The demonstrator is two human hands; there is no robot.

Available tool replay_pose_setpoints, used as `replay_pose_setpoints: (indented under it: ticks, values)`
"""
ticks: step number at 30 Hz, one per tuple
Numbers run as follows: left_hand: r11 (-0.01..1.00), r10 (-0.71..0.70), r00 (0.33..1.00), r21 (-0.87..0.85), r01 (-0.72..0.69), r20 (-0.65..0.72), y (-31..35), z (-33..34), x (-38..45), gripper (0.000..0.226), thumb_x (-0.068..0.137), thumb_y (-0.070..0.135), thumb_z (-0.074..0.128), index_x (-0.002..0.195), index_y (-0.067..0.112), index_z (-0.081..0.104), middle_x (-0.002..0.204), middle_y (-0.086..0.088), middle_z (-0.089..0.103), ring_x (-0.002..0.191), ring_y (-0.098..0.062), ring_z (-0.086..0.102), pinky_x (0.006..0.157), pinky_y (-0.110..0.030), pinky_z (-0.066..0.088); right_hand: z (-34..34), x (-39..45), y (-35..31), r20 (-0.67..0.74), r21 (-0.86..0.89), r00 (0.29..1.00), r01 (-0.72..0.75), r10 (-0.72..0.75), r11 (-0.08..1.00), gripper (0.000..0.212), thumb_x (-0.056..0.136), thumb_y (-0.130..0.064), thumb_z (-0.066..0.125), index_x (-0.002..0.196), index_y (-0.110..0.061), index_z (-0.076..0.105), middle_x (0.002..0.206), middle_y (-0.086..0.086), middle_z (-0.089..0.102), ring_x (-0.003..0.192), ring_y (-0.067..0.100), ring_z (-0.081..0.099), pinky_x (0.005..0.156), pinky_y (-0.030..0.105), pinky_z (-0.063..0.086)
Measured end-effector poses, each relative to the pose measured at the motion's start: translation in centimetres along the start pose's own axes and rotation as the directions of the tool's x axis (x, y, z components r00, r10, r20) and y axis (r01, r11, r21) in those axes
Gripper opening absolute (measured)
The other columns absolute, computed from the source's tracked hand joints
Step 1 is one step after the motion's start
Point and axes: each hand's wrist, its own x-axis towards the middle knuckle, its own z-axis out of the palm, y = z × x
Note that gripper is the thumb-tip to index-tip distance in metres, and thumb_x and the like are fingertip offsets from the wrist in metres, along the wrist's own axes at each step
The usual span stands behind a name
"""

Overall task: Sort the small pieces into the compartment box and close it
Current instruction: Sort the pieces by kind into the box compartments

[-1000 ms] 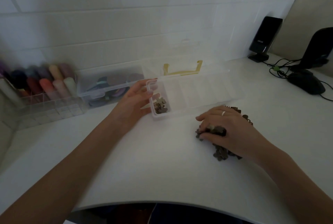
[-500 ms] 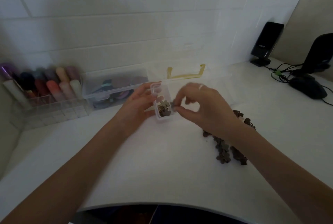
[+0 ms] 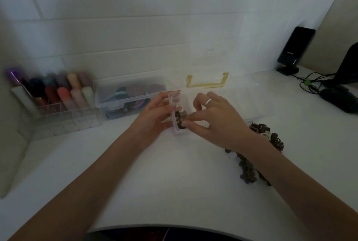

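Note:
A clear compartment box (image 3: 179,133) with a yellow handle on its raised lid (image 3: 205,83) lies open at mid-table. My left hand (image 3: 155,113) grips its left end wall. Its leftmost compartment holds several small dark pieces (image 3: 180,119). My right hand (image 3: 215,118), a ring on one finger, hovers over that compartment with thumb and fingertips pinched at the pieces there; whether a piece is between them I cannot tell. A loose pile of dark pieces (image 3: 249,171) lies on the table to the right, partly hidden by my right forearm.
A clear lidded box (image 3: 127,99) of coloured items and a clear rack of coloured sticks (image 3: 58,93) stand at the back left against the wall. A black speaker (image 3: 294,48), cables and a dark mouse (image 3: 339,97) sit at the far right.
My right hand left the loose pile, carried pieces over to the leftmost compartment, and now rests lower at its contents. My left hand has stayed on the box end.

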Motion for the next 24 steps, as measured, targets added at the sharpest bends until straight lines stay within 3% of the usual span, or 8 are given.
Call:
replay_pose_setpoints:
  ticks: [3,5,12,15,16,18,21,24]
  values:
    - [1.000,0.001,1.000,-0.003,-0.001,0.001,0.1,-0.1,-0.1,0.034,0.077,0.015,0.060,0.110,0.022,0.061,0.107,-0.001,0.067,0.094,-0.020,0.064,0.072,-0.034,0.054,0.1,0.2,-0.6,0.036,-0.255,0.999,0.026,-0.017,0.967,0.041,0.088,-0.048,0.037,0.092,-0.028,0.073,0.081,0.001,0.054,0.076,0.020,0.046,0.066,0.033,0.038]
    - [1.000,0.004,1.000,-0.001,-0.004,0.005,0.1,-0.1,-0.1,0.034,0.079,0.014,0.060,0.112,0.020,0.061,0.107,-0.003,0.065,0.094,-0.018,0.063,0.070,-0.033,0.054,0.0,0.5,-1.2,0.057,-0.335,0.998,0.021,-0.001,0.942,0.048,0.089,-0.049,0.031,0.102,-0.025,0.070,0.083,0.004,0.058,0.077,0.024,0.051,0.065,0.034,0.038]
    - [1.000,0.002,1.000,0.006,-0.002,-0.003,0.1,-0.1,-0.1,0.035,0.079,0.012,0.063,0.113,0.020,0.060,0.108,0.001,0.066,0.093,-0.016,0.065,0.073,-0.033,0.054,-0.5,0.4,-1.1,0.126,-0.312,0.988,-0.044,0.087,0.949,0.051,0.090,-0.052,0.027,0.114,-0.028,0.064,0.084,0.003,0.061,0.078,0.023,0.054,0.067,0.034,0.037]
    - [1.000,0.002,1.000,0.005,-0.002,-0.005,0.0,-0.1,-0.1,0.033,0.079,0.011,0.062,0.111,0.021,0.061,0.104,0.001,0.067,0.090,-0.016,0.066,0.071,-0.032,0.054,-0.7,1.0,-1.7,0.225,-0.333,0.963,-0.067,0.148,0.941,0.058,0.091,-0.056,0.015,0.131,-0.032,0.049,0.098,0.005,0.062,0.091,0.025,0.055,0.075,0.038,0.034]
    - [1.000,0.000,1.000,0.007,0.000,-0.012,0.0,0.0,0.0,0.032,0.079,0.011,0.062,0.110,0.021,0.061,0.104,0.001,0.067,0.091,-0.016,0.065,0.073,-0.033,0.054,-0.9,1.2,-1.6,0.231,-0.308,0.961,-0.075,0.151,0.948,0.054,0.092,-0.056,0.017,0.135,-0.035,0.044,0.102,0.003,0.061,0.095,0.023,0.053,0.079,0.038,0.033]
    - [1.000,-0.006,1.000,0.007,0.006,-0.026,0.0,0.0,0.0,0.031,0.079,0.014,0.060,0.109,0.021,0.062,0.107,-0.001,0.066,0.094,-0.018,0.065,0.075,-0.034,0.054,-1.9,1.2,-1.2,0.190,-0.132,0.974,-0.096,0.120,0.987,0.043,0.095,-0.051,0.031,0.133,-0.038,0.044,0.091,-0.005,0.055,0.090,0.015,0.051,0.081,0.036,0.034]
    - [1.000,-0.011,0.999,-0.009,0.010,-0.041,-0.1,-0.1,0.1,0.030,0.078,0.014,0.059,0.107,0.022,0.062,0.111,-0.004,0.062,0.099,-0.021,0.063,0.075,-0.034,0.055,-3.9,-0.1,0.4,0.107,0.186,0.988,-0.126,0.108,0.974,0.020,0.090,-0.034,0.056,0.107,-0.027,0.064,0.070,-0.011,0.049,0.067,0.006,0.045,0.069,0.022,0.038]
    - [1.000,-0.025,0.999,-0.002,0.025,-0.038,-0.2,-0.1,0.2,0.032,0.076,0.015,0.061,0.107,0.023,0.063,0.112,-0.003,0.061,0.103,-0.023,0.060,0.080,-0.035,0.054,-6.0,-2.9,2.4,0.184,0.332,0.966,-0.236,0.183,0.913,0.005,0.080,-0.022,0.069,0.085,-0.022,0.070,0.070,-0.008,0.063,0.066,0.007,0.054,0.061,0.009,0.038]
